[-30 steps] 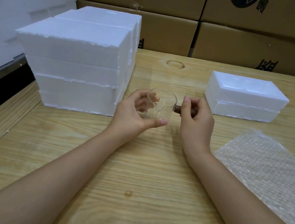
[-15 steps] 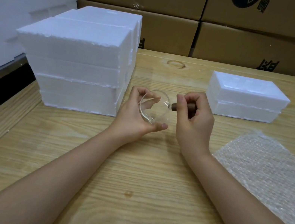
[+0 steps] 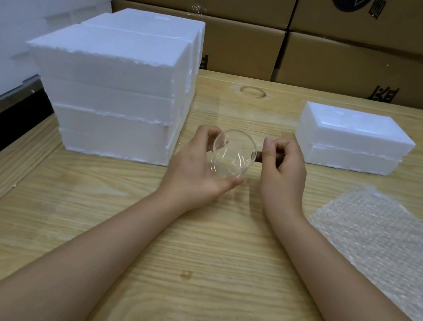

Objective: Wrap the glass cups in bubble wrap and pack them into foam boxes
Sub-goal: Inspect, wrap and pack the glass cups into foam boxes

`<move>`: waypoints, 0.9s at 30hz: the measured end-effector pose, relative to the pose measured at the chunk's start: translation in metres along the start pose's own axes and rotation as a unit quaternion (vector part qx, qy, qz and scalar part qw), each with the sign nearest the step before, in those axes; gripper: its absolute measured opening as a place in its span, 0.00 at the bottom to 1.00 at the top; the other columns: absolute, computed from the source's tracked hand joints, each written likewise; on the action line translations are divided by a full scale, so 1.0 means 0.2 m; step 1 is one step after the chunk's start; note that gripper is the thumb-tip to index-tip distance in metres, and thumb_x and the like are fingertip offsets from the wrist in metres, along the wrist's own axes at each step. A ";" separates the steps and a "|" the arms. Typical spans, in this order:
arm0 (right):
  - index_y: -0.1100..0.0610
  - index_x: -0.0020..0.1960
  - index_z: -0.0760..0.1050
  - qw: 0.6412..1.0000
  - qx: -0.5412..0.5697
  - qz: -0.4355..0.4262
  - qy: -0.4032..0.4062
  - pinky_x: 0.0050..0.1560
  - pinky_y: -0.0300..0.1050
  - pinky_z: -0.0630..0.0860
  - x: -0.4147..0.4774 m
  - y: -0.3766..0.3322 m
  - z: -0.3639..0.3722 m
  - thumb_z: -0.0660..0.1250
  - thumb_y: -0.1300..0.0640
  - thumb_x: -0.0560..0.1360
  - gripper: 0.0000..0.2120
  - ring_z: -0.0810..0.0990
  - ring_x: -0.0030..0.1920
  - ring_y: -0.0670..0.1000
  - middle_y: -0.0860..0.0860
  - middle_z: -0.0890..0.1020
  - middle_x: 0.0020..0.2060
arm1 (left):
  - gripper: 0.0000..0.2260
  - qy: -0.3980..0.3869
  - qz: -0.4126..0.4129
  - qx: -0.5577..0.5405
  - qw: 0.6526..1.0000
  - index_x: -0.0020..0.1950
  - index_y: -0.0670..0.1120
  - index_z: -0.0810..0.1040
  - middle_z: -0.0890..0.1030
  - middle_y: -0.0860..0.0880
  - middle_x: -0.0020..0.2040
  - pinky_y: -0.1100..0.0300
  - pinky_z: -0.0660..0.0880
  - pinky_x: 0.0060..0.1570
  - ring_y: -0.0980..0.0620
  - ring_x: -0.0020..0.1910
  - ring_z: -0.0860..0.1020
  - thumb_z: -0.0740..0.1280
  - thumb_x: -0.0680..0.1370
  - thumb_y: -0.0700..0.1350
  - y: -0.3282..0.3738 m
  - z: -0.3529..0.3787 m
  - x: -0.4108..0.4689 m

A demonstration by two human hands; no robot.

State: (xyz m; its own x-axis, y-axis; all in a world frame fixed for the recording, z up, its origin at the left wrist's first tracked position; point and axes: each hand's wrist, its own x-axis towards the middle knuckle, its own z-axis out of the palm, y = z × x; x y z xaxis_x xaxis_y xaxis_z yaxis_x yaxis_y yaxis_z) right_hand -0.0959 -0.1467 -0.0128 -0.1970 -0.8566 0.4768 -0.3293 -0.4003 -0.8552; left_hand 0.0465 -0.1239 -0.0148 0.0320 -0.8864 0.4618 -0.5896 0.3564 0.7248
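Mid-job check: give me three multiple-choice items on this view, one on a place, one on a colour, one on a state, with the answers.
1. Where does the bubble wrap lie?
A. spread on the table, right of the hands
B. on the floor
C. round the cup

2. What colour is the cup's handle?
A. white
B. brown
C. green

3. How is the glass cup?
A. wrapped
B. set down on the table
C. bare, held in both hands

Answers:
1 A: the sheet lies flat on the wood at right.
2 B: a brown stub shows beside the right hand.
3 C: the left hand cups the clear glass and the right grips its handle.
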 end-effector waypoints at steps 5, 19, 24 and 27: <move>0.59 0.43 0.72 0.993 -0.105 0.027 -0.051 0.43 0.42 0.72 0.03 0.02 -0.02 0.60 0.54 0.81 0.11 0.79 0.45 0.52 0.53 0.80 0.40 | 0.30 -0.050 -0.064 0.006 0.997 0.55 0.52 0.67 0.77 0.59 0.49 0.58 0.75 0.52 0.60 0.51 0.79 0.80 0.61 0.55 -0.01 0.00 0.01; 0.58 0.41 0.73 0.866 -0.480 0.080 -0.115 0.38 0.47 0.67 0.32 -0.10 -0.47 0.56 0.41 0.79 0.21 0.72 0.37 0.54 0.53 0.76 0.36 | 0.29 -0.102 -0.089 -0.020 0.991 0.52 0.51 0.67 0.77 0.58 0.48 0.67 0.72 0.47 0.65 0.48 0.76 0.81 0.61 0.50 -0.05 0.00 0.00; 0.60 0.37 0.73 0.674 -0.621 0.215 -0.339 0.32 0.42 0.68 0.26 -0.03 -0.62 0.56 0.40 0.79 0.25 0.74 0.30 0.49 0.51 0.75 0.30 | 0.28 -0.145 -0.069 -0.033 0.986 0.48 0.55 0.65 0.75 0.57 0.47 0.77 0.67 0.41 0.68 0.43 0.74 0.81 0.61 0.50 -0.05 -0.01 -0.02; 0.56 0.34 0.65 0.674 -0.618 0.206 -0.350 0.32 0.42 0.65 0.21 0.00 -0.59 0.56 0.47 0.81 0.21 0.69 0.30 0.48 0.51 0.71 0.30 | 0.29 -0.166 -0.059 -0.036 0.984 0.53 0.52 0.65 0.75 0.57 0.48 0.71 0.70 0.44 0.60 0.45 0.75 0.81 0.62 0.51 -0.04 -0.02 -0.03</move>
State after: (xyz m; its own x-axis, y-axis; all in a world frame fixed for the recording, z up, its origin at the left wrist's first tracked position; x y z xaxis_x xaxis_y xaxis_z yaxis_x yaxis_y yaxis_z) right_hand -0.2138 -0.1445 0.0312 -0.1661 -0.9288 -0.3313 -0.9819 0.1249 0.1421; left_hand 0.0541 -0.1205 -0.0204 -0.1759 -0.9661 0.1890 -0.5385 0.2551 0.8031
